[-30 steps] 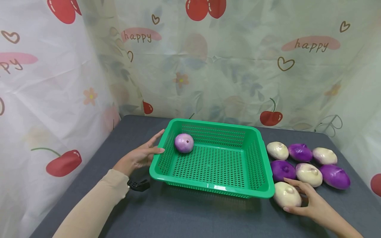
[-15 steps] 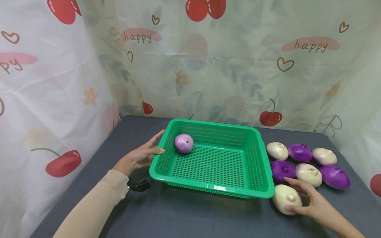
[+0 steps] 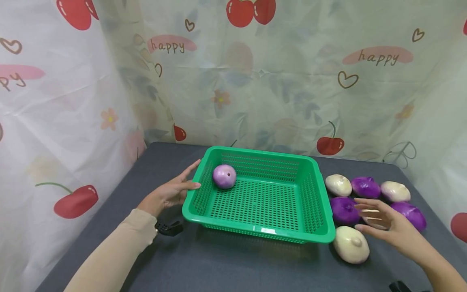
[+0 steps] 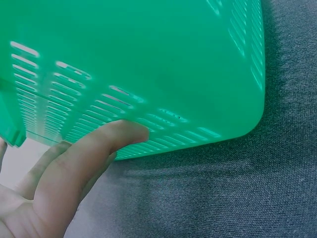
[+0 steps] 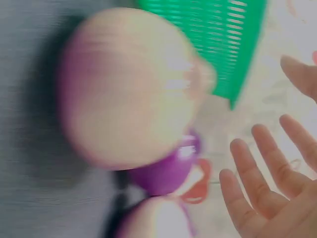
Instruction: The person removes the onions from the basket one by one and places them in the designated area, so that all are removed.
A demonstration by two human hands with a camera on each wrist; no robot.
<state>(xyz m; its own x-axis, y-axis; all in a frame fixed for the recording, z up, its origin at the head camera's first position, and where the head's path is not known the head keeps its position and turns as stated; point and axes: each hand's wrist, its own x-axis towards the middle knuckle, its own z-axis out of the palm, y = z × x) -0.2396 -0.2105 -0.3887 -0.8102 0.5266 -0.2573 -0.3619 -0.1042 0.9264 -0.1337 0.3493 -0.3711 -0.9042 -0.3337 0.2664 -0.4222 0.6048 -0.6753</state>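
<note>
My left hand rests against the left side of a green plastic basket, its fingers touching the outer wall under the rim in the left wrist view. Inside the basket, at the left, lies a round pale-purple vegetable. My right hand hovers with spread fingers over the group at the right, holding nothing. Just left of and below it sits a turnip-like white vegetable with a purple base, apart from the hand in the right wrist view. A deep-purple one lies behind that, beside the basket; another white one is mostly hidden by my fingers.
Farther back stand a white vegetable, a purple one and another white one. One more purple vegetable is at the right, partly behind my hand. A printed curtain encloses the dark grey table.
My right hand has let go of the nearest white vegetable and lifted up and to the right. That vegetable has tilted slightly and shifted toward me. Left hand and basket have stayed put.
</note>
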